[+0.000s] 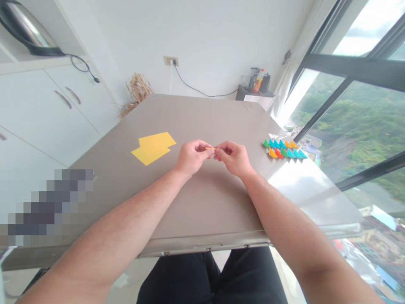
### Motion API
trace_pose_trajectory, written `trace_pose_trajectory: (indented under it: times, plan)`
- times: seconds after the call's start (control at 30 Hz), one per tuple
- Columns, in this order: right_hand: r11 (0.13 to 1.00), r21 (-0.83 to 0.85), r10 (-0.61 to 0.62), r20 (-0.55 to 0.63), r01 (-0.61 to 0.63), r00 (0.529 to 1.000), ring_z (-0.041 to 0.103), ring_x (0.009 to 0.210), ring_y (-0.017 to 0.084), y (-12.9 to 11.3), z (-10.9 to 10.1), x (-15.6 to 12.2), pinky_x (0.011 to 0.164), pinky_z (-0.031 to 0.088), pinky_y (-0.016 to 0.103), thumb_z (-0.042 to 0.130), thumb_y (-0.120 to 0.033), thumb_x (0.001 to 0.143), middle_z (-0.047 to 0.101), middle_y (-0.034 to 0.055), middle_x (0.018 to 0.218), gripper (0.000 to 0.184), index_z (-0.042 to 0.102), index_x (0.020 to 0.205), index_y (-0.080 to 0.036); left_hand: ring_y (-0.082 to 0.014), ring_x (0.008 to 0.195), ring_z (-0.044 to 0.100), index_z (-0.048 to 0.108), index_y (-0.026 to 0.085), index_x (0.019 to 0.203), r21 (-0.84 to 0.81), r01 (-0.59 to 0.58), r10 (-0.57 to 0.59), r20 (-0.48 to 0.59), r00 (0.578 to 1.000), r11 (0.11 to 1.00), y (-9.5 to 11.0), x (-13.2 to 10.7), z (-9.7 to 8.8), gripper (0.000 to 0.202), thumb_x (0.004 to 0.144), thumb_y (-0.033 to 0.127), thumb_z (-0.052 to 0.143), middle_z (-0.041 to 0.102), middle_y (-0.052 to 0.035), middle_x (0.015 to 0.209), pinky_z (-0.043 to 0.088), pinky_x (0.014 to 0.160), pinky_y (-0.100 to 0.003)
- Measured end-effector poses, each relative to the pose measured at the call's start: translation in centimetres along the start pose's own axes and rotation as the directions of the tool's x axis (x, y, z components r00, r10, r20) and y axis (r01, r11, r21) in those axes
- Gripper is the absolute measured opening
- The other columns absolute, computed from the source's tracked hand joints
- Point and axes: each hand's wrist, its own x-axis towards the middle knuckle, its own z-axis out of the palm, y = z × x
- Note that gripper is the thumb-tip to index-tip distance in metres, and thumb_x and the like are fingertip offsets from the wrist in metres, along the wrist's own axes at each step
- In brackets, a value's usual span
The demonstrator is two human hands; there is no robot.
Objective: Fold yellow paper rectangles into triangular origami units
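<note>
Over the middle of the table, my left hand (193, 157) and my right hand (234, 157) meet with their fingertips close together. Both pinch a small piece of folded orange paper (210, 148), of which only a thin edge shows between the fingers. The rest of its shape is hidden. Left of my hands lie flat yellow sheets of paper (153, 148), partly overlapping. Off to the right, folded paper boats (279, 153) in orange, red, green and blue stand in two rows near the window side.
The grey-brown table (202, 114) fills the middle, its front edge by my lap. A blurred-out dark object (47, 211) lies at the left. Behind stand a small cabinet with bottles (258, 82) and dried husks (137, 93). A window (348, 105) borders the right.
</note>
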Motion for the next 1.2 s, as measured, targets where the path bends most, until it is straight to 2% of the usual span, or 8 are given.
trace_pose_trajectory:
  times: [0.27,0.47,0.57,0.73,0.87,1.0,1.1,1.2]
  plan:
    - [1.000,-0.009,0.007,-0.007,-0.007,1.000,0.071,0.068,0.017,-0.21,0.08,-0.12,0.062,0.051,0.027,0.069,-0.032,0.080,0.073,0.0019,0.069,0.013,0.067,0.077,-0.020,-0.0150,0.064,0.062,0.072,0.019,0.077,0.150,-0.080,0.084,-0.019,0.996,0.985,-0.14,-0.04,0.04,0.020,0.075,0.037,0.079,0.072,-0.0019,0.070,0.047,0.063,-0.029]
    - [0.997,-0.080,0.004,-0.065,-0.009,0.998,0.068,0.064,0.016,-0.58,0.46,-0.27,0.060,0.048,0.026,0.064,-0.030,0.081,0.071,-0.0001,0.065,0.011,0.066,0.074,-0.021,-0.0140,0.061,0.058,0.071,0.020,0.075,0.170,-0.095,0.105,-0.052,0.993,0.981,-0.04,-0.27,0.38,0.017,0.076,0.036,0.077,0.069,-0.0006,0.066,0.044,0.060,-0.028]
    - [0.996,-0.087,-0.014,-0.094,0.006,0.995,0.065,0.062,0.014,-0.47,0.71,-0.26,0.059,0.048,0.026,0.064,-0.030,0.082,0.071,-0.0006,0.065,0.012,0.066,0.074,-0.021,-0.0138,0.061,0.057,0.071,0.019,0.077,0.155,-0.085,0.096,-0.064,0.993,0.984,-0.35,-0.18,0.40,0.016,0.076,0.035,0.076,0.068,-0.0006,0.067,0.043,0.059,-0.028]
    - [0.999,0.029,-0.022,-0.071,0.024,0.997,0.069,0.069,0.016,0.05,0.74,-0.14,0.067,0.054,0.029,0.070,-0.035,0.081,0.072,0.0014,0.071,0.015,0.071,0.083,-0.021,-0.0156,0.068,0.063,0.072,0.019,0.082,0.044,-0.089,0.092,-0.070,0.993,0.995,-0.88,0.13,0.25,0.018,0.077,0.035,0.076,0.070,-0.0021,0.071,0.049,0.067,-0.029]
    - [0.999,0.023,-0.036,-0.081,0.038,0.996,0.068,0.070,0.017,0.22,0.52,-0.14,0.066,0.053,0.030,0.075,-0.038,0.079,0.073,0.0021,0.073,0.018,0.072,0.084,-0.021,-0.0166,0.071,0.065,0.072,0.018,0.085,0.003,-0.098,0.098,-0.058,0.993,0.995,-0.87,0.18,0.21,0.020,0.077,0.036,0.077,0.071,-0.0031,0.074,0.052,0.071,-0.031]
    - [0.999,0.009,-0.045,-0.075,0.045,0.996,0.067,0.070,0.017,0.04,0.47,-0.25,0.065,0.051,0.030,0.076,-0.039,0.079,0.074,0.0021,0.073,0.018,0.072,0.080,-0.021,-0.0168,0.071,0.065,0.072,0.019,0.084,0.071,-0.119,0.122,-0.049,0.991,0.990,-0.67,0.04,0.14,0.019,0.078,0.037,0.076,0.073,-0.0035,0.076,0.050,0.070,-0.030]
    - [0.997,-0.030,-0.079,-0.078,0.077,0.994,0.063,0.065,0.015,-0.23,0.48,-0.31,0.062,0.048,0.029,0.074,-0.036,0.080,0.073,0.0011,0.070,0.017,0.069,0.073,-0.022,-0.0154,0.066,0.061,0.072,0.020,0.079,0.159,-0.137,0.149,-0.064,0.987,0.978,-0.44,-0.08,0.08,0.015,0.079,0.034,0.075,0.072,-0.0022,0.073,0.047,0.064,-0.029]
    - [0.992,-0.078,-0.107,-0.089,0.100,0.990,0.060,0.062,0.014,-0.47,0.45,-0.32,0.060,0.045,0.028,0.071,-0.032,0.081,0.072,0.0001,0.069,0.015,0.067,0.071,-0.022,-0.0150,0.065,0.060,0.072,0.020,0.078,0.177,-0.136,0.150,-0.069,0.986,0.975,-0.24,-0.19,0.11,0.013,0.078,0.033,0.074,0.071,-0.0016,0.071,0.046,0.063,-0.029]
